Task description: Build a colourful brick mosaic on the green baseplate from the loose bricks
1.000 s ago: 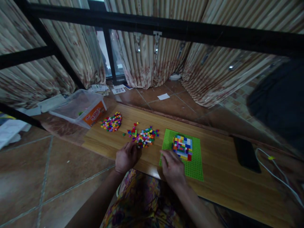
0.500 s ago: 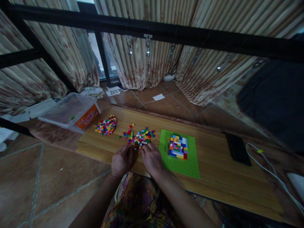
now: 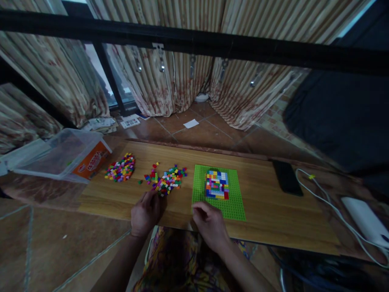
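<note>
Right hand (image 3: 210, 224): fingers curled inward at the near left corner of the green baseplate (image 3: 234, 202), fingertips touching or just over its edge. The grip looks pinched nearly closed; whether a brick sits inside it cannot be told, since the fingers hide it.

Left hand (image 3: 146, 213): resting on the table (image 3: 273, 219), loosely curled, fingertips at the near edge of the middle brick pile (image 3: 168, 183). Cannot tell if anything is held.

Baseplate lies flat on the table, right of the middle pile. A multicoloured block of bricks (image 3: 216, 185) is pressed onto its far centre, well inside the rim; bare green studs surround it on all sides, widest on the near side.

Second, smaller brick pile (image 3: 120, 168) sits further left, apart from the middle one. Beyond it, a clear plastic bin (image 3: 57, 156) with an orange label rests tilted against the table's left end.

Right end of the table: a dark phone (image 3: 286, 182), a white cable (image 3: 328, 205), a white box (image 3: 366, 221).

Judgement on doing the placing well: steady the plate with one hand so it does not slide, line each brick squarely against the block's edge studs, and press straight down.
</note>
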`<action>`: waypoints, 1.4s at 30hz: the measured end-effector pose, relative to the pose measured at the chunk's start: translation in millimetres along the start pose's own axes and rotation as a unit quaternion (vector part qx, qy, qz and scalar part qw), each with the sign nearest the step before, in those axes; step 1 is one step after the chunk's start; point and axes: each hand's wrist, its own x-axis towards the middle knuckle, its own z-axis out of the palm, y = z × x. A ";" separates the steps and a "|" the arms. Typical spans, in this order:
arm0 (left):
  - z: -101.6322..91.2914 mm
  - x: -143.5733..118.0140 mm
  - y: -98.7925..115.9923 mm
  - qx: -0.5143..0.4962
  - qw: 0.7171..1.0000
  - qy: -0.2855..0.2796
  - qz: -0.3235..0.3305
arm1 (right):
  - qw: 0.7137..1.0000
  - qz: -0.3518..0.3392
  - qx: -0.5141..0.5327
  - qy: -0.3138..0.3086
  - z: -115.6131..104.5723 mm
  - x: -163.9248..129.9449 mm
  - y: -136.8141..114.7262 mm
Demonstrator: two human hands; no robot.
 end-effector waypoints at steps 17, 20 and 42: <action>2.4 1.5 -1.6 0.008 1.000 0.022 0.013 | 0.975 -0.031 -0.112 0.188 -84.6 21.3 50.9; 2.0 2.0 -1.3 0.004 1.000 0.016 0.010 | 0.971 -0.026 -0.096 0.217 -81.0 27.0 59.5; 3.4 1.7 -4.4 0.003 1.000 0.007 0.007 | 0.978 0.031 -0.025 0.204 -65.8 43.2 74.5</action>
